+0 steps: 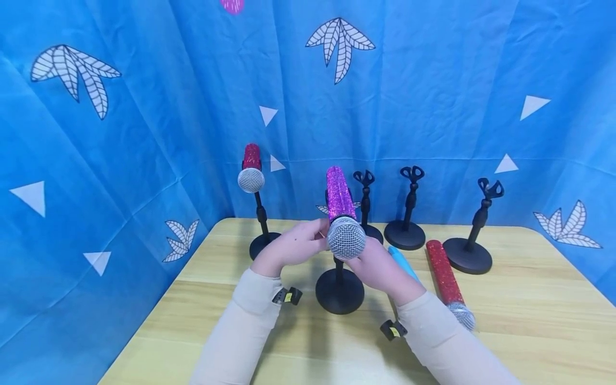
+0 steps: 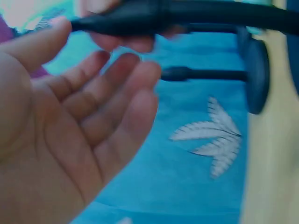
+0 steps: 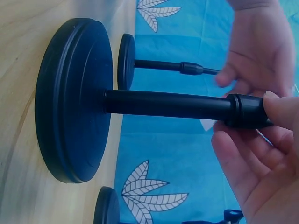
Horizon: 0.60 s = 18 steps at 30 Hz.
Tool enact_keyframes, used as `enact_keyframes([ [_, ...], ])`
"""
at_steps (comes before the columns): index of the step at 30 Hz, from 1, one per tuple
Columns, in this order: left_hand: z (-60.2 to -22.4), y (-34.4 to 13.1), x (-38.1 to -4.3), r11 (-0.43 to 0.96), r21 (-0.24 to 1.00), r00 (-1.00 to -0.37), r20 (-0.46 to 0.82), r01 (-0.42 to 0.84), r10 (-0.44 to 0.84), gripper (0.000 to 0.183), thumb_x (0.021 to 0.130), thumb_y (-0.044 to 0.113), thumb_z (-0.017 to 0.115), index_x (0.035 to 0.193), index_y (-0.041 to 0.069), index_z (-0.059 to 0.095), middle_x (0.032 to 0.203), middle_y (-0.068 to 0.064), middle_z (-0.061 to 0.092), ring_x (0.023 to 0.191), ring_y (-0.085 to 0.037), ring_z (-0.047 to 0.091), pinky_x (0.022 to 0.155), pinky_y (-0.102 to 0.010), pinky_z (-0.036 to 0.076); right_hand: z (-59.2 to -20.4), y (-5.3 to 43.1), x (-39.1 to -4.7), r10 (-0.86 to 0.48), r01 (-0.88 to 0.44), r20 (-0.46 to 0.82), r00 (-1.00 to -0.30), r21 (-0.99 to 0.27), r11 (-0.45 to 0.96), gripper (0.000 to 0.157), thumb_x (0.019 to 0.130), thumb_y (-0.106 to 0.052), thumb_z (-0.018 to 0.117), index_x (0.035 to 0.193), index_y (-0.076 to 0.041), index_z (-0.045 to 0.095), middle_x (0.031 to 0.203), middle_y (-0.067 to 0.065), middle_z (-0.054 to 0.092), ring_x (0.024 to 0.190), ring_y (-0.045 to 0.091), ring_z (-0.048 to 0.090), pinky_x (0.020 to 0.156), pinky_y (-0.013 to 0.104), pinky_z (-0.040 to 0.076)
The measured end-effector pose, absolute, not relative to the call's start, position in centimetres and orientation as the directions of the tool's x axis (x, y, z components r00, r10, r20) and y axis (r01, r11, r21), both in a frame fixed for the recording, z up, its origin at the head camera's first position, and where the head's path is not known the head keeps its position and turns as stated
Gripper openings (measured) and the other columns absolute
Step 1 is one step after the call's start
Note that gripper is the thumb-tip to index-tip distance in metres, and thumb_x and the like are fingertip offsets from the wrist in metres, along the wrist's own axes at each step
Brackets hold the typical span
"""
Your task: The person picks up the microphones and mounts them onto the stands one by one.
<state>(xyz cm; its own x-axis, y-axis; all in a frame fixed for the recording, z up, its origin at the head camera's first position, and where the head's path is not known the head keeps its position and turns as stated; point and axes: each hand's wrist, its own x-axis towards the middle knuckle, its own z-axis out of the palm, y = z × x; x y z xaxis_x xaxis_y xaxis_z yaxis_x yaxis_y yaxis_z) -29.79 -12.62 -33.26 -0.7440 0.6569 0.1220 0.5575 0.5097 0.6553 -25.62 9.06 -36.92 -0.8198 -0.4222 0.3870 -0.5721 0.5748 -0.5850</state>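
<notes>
A purple glitter microphone with a silver mesh head sits tilted in the top of a black microphone stand, its head toward me. My right hand holds the upper collar of this stand, thumb on one side and fingers on the other. Left of the microphone is my left hand. In the left wrist view, the fingers of that left hand are loosely extended, and its thumb reaches the narrow upper end of the stand; whether it touches cannot be told.
Back left, another stand carries a red glitter microphone. Several stands with bare clips, including one at the right, line the table's back. A red microphone and a partly hidden blue one lie right of my hand.
</notes>
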Motion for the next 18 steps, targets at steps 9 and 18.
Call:
enact_keyframes([
  [9,-36.4,-12.5,-31.1,0.384,0.779,-0.581,-0.032,0.495,0.813,0.030,0.099,0.016,0.063,0.127,0.009,0.065,0.116,0.002,0.068,0.102,-0.016,0.066,0.092,-0.031,0.052,-36.8,9.1,-25.6,-0.403,-0.557,0.384,-0.831,-0.587,0.587,0.022,0.102,-0.019,0.062,0.123,-0.013,0.062,0.112,0.000,0.064,0.105,0.018,0.063,0.091,0.043,0.055],
  [18,-37.7,-11.4,-30.9,0.455,0.716,-0.679,0.035,0.529,0.733,0.007,0.092,0.019,0.077,0.098,0.015,0.076,0.087,0.010,0.072,0.086,-0.019,0.071,0.078,-0.027,0.055,-36.9,8.9,-25.7,-0.405,-0.585,0.422,-0.811,-0.553,0.594,0.019,0.101,-0.017,0.064,0.119,-0.011,0.061,0.107,0.000,0.064,0.100,0.017,0.064,0.086,0.040,0.057],
])
